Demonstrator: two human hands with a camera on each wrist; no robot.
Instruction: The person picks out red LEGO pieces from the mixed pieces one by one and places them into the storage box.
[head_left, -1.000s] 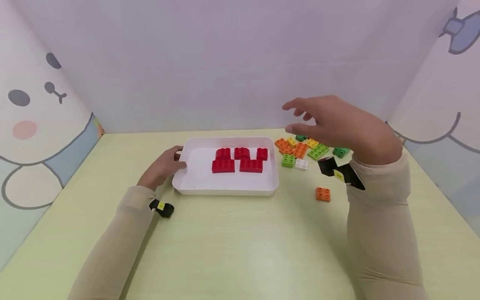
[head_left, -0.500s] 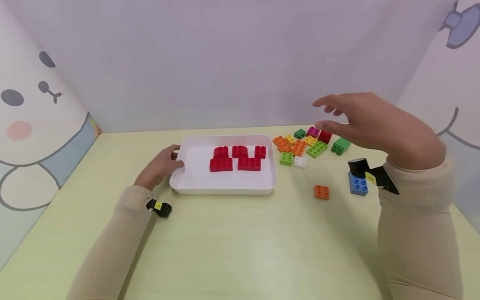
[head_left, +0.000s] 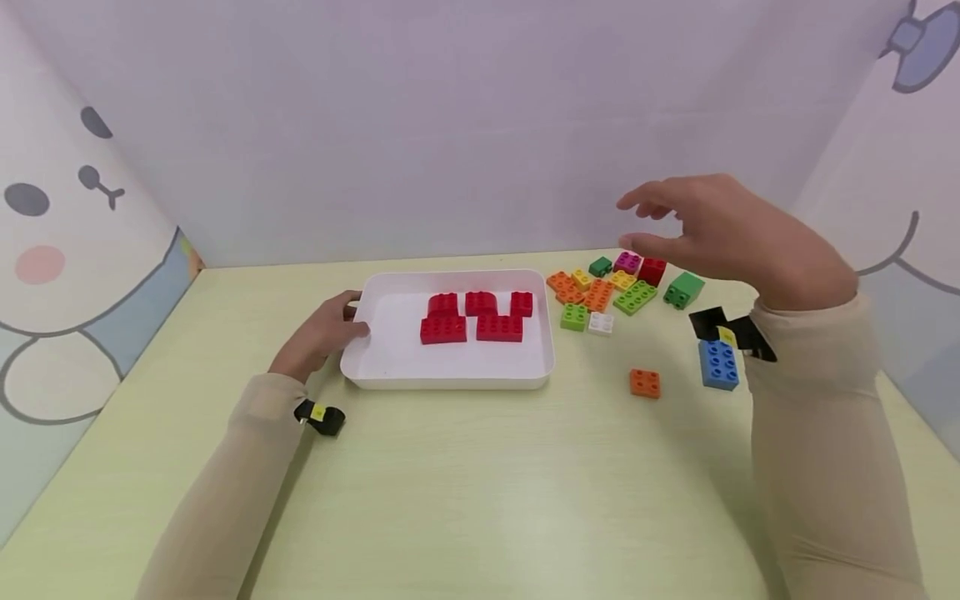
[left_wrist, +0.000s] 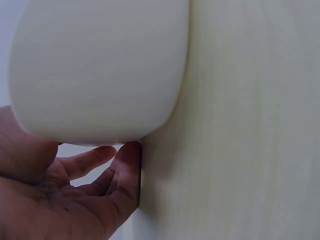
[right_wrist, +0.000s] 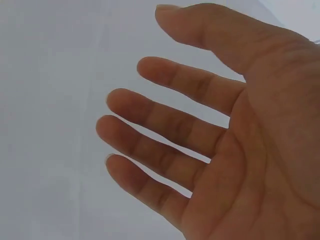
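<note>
My left hand (head_left: 321, 335) holds the left end of a white tray (head_left: 450, 383), its thumb at the rim. In the left wrist view the fingers (left_wrist: 125, 175) lie against the outside of the tray wall, and the thumb tip is hidden. Inside the tray sit several red building bricks (head_left: 443, 329), in two rows. Raised above the table at the right is my right hand (head_left: 727, 229), with nothing in it. Its fingers (right_wrist: 160, 122) are spread and relaxed in the right wrist view. Below and left of it lie loose bricks, including a green brick (head_left: 684, 290) and a dark red brick (head_left: 652, 271).
Right of the tray is a cluster of orange (head_left: 597, 295), yellow, lime, white (head_left: 600, 323) and magenta bricks. Nearer the front lie an orange brick (head_left: 645, 383) and a blue brick (head_left: 718, 365). A pale cloth wall (head_left: 480, 133) rises behind the table.
The right hand has moved right from above the loose bricks, then slightly back left and up, bringing the blue brick into sight. The left hand and tray stay in place.
</note>
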